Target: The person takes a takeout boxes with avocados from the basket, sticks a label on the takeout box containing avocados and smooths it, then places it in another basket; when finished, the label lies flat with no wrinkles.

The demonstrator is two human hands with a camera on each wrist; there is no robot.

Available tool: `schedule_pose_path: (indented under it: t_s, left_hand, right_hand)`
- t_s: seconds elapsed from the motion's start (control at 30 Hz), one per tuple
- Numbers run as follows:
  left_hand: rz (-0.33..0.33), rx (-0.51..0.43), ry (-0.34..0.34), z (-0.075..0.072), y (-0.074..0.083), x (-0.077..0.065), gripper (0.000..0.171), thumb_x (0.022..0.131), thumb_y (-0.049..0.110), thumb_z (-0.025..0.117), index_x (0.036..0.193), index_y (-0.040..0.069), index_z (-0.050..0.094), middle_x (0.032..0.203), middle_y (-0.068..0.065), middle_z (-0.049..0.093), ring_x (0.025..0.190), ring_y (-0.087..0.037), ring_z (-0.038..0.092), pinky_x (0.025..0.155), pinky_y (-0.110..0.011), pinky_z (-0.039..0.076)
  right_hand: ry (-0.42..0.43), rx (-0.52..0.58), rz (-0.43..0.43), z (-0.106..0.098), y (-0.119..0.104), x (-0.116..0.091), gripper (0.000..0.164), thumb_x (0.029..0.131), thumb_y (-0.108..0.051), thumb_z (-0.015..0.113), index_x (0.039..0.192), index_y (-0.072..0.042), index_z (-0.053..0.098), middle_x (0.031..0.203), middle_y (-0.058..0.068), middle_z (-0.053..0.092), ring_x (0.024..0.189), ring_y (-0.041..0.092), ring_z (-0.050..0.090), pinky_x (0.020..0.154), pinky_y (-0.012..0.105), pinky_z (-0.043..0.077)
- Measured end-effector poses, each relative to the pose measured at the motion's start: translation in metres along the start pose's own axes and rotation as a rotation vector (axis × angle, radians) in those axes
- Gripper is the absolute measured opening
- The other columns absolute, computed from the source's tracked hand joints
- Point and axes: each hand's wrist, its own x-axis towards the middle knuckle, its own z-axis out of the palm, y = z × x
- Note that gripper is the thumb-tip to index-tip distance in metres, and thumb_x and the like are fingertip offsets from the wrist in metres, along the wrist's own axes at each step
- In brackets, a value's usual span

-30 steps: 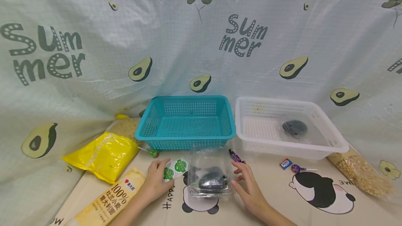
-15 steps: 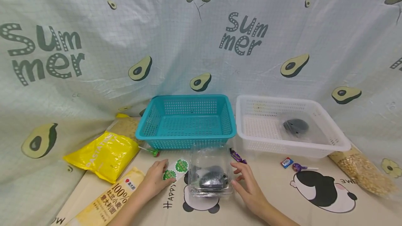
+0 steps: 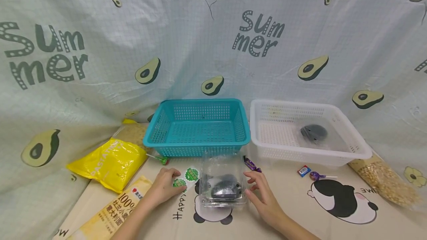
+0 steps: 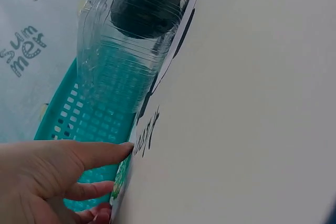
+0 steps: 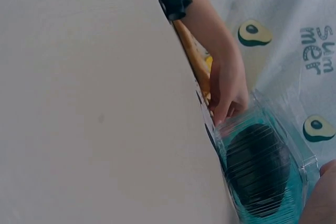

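Clear plastic clamshell [image 3: 222, 185] sits between the left hand [image 3: 162, 187], beside green stickers [image 3: 191, 174], and the right hand [image 3: 265, 200], both with fingers apart.

The left hand [image 3: 163, 188] has drawn in: thumb and index fingertip stand nearer each other beside the white sheet with round green stickers [image 3: 191, 174]. More of the dark printed "HAPPY" lettering [image 3: 180, 206] shows past the thumb. The left forearm [image 3: 138, 212] now covers slightly more of the long cream-yellow pasta bag [image 3: 100, 216]. The head view has tipped slightly downward.
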Motion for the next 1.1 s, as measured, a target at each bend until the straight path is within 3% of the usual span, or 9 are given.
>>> schedule_pose_path:
  t_s: [0.13, 0.33, 0.57, 0.83, 1.1]
  left_hand:
    - [-0.009, 0.055, 0.024, 0.001, 0.004, 0.001, 0.043, 0.064, 0.032, 0.077, 0.092, 0.006, 0.058, 0.100, -0.013, 0.049, 0.096, -0.028, 0.043, 0.081, -0.040, 0.039]
    - [0.047, 0.121, 0.026, 0.000, 0.010, 0.001, 0.030, 0.064, 0.024, 0.077, 0.081, 0.007, 0.059, 0.090, -0.011, 0.048, 0.087, -0.028, 0.042, 0.074, -0.039, 0.037]
    - [0.106, 0.179, -0.020, -0.009, 0.014, 0.003, 0.054, 0.063, 0.024, 0.079, 0.102, -0.003, 0.054, 0.096, -0.019, 0.053, 0.091, -0.032, 0.049, 0.081, -0.045, 0.042]
    - [0.084, 0.222, -0.097, -0.015, 0.015, 0.004, 0.054, 0.057, 0.025, 0.082, 0.093, -0.003, 0.053, 0.083, -0.013, 0.050, 0.077, -0.024, 0.047, 0.072, -0.040, 0.044]
    - [0.004, 0.169, -0.119, -0.014, 0.015, 0.007, 0.049, 0.058, 0.020, 0.081, 0.092, -0.002, 0.054, 0.081, -0.007, 0.050, 0.076, -0.021, 0.044, 0.071, -0.035, 0.041]
  right_hand:
    - [0.000, 0.011, 0.005, 0.001, 0.010, -0.003, 0.042, 0.080, 0.011, 0.050, 0.121, 0.007, 0.040, 0.115, 0.020, 0.040, 0.093, 0.024, 0.041, 0.073, 0.030, 0.044]
    - [-0.010, 0.023, 0.003, 0.005, 0.030, -0.009, 0.046, 0.082, 0.007, 0.051, 0.126, 0.002, 0.038, 0.119, 0.015, 0.039, 0.096, 0.022, 0.041, 0.075, 0.028, 0.043]
    - [-0.010, 0.044, -0.004, 0.005, 0.032, -0.010, 0.044, 0.084, 0.005, 0.050, 0.126, 0.003, 0.038, 0.118, 0.017, 0.039, 0.096, 0.022, 0.042, 0.075, 0.026, 0.043]
    - [-0.011, 0.040, -0.007, 0.005, 0.034, -0.011, 0.043, 0.084, 0.004, 0.049, 0.126, 0.002, 0.039, 0.118, 0.016, 0.039, 0.095, 0.022, 0.042, 0.076, 0.025, 0.042]
    - [-0.020, 0.040, 0.017, 0.004, 0.035, -0.011, 0.042, 0.085, 0.003, 0.049, 0.125, 0.003, 0.039, 0.120, 0.011, 0.039, 0.096, 0.020, 0.042, 0.076, 0.025, 0.043]
